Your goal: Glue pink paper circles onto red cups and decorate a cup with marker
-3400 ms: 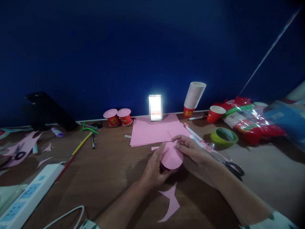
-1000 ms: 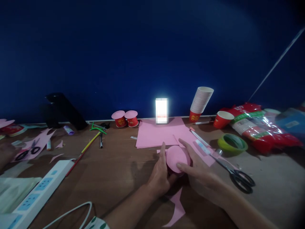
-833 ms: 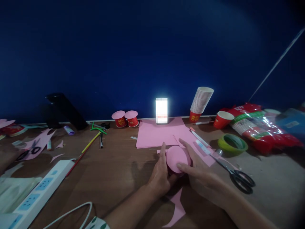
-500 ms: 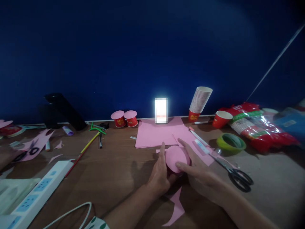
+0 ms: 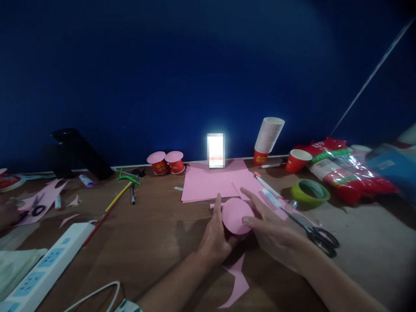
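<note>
A pink paper disc (image 5: 237, 216) lies on top of a dark red paper cup (image 5: 239, 236), most of which is hidden by the disc and the fingers. My left hand (image 5: 217, 238) grips the cup from the left. On the other side my right hand (image 5: 271, 225) curves round it, its thumb resting on the disc's right edge. Just beyond my hands lie pink paper sheets (image 5: 211, 180). A cut pink scrap (image 5: 239, 284) lies on the table near my wrists. Black-handled scissors (image 5: 320, 239) rest to the right of my right hand.
Two red cups with pink discs (image 5: 165, 164) stand by the wall. Further right are a leaning cup stack (image 5: 269, 136), a red cup (image 5: 296, 163), tape (image 5: 310, 193) and a red bag (image 5: 347, 171). A power strip (image 5: 53, 260) lies left; another person's hand (image 5: 8, 213) is near scissors.
The whole view has shifted slightly, so things sit a little further left. Both my hands stay on the cup and disc. The other person's hand now shows more at the left edge.
</note>
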The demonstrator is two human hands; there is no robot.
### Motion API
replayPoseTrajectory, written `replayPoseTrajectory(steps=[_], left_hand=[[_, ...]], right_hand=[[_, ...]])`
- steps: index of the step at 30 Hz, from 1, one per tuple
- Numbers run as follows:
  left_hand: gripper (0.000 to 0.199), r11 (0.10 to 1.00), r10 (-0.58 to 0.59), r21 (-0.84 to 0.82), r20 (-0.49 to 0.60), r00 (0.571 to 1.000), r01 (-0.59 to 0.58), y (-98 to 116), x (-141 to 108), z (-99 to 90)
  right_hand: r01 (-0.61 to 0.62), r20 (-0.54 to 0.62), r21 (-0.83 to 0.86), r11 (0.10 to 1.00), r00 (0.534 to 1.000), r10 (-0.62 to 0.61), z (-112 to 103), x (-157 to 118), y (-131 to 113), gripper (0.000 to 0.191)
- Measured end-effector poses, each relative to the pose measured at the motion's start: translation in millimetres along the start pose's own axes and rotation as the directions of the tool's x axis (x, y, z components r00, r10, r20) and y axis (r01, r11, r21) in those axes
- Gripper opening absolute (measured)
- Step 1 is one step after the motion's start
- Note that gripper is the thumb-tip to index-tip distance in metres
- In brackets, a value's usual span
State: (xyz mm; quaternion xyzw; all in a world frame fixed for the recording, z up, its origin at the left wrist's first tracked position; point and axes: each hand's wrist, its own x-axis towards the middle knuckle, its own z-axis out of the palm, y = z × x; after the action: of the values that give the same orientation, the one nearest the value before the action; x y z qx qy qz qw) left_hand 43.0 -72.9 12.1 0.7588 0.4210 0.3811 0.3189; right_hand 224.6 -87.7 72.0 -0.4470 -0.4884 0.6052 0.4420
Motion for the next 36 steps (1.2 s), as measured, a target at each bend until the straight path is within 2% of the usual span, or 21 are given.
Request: replayPoseTrajectory(steps=[5,9,12,17,25,28,32,36], left_hand=[[0.110,0.999,0.030,0.020,0.013,0.999,-0.030,-1.9,-1.1,-1.0],[0.109,0.999,0.031,0.039,0.016,0.999,-0.032,-1.0,-1.8,-1.8],[0.109,0.999,0.022,0.032,0.004,1.000,-0.022,0.6,-1.3,-1.7],[0.108,0.999,0.028,0.036,0.007,1.000,-0.028,0.3,-1.2,-1.5],[0.111,0.999,-0.029,0.030,0.018,0.999,0.028,1.0,-1.6,-2.6],[0.111,0.999,-0.026,0.022,0.017,1.000,0.026,0.8,-1.1,-3.0],[0.113,1.000,-0.011,0.021,0.019,1.000,0.011,0.1,-0.3,-2.4],[0.111,0.999,-0.014,0.038,0.000,1.000,0.014,0.5,0.5,-1.2]], right_hand=[[0.005,-0.025,0.034,0.999,1.000,-0.005,6.1,-4.3,-5.2,0.081],[-0.034,0.018,0.130,0.991,0.999,0.032,9.5,-7.0,-8.2,0.087],[-0.024,0.021,0.069,0.997,1.000,0.023,5.7,-4.7,-6.0,0.093],[-0.001,0.031,0.007,1.000,1.000,0.001,3.1,-2.7,-4.2,0.092],[0.057,-0.044,-0.127,0.990,0.997,-0.063,8.1,-1.4,0.7,0.099],[0.039,-0.026,-0.074,0.997,0.999,-0.041,8.7,-2.8,-1.0,0.101],[-0.013,0.006,0.081,0.997,1.000,0.012,6.3,-5.9,-6.6,0.088],[-0.018,0.014,0.010,1.000,1.000,0.018,-0.8,-4.3,-8.1,0.086]])
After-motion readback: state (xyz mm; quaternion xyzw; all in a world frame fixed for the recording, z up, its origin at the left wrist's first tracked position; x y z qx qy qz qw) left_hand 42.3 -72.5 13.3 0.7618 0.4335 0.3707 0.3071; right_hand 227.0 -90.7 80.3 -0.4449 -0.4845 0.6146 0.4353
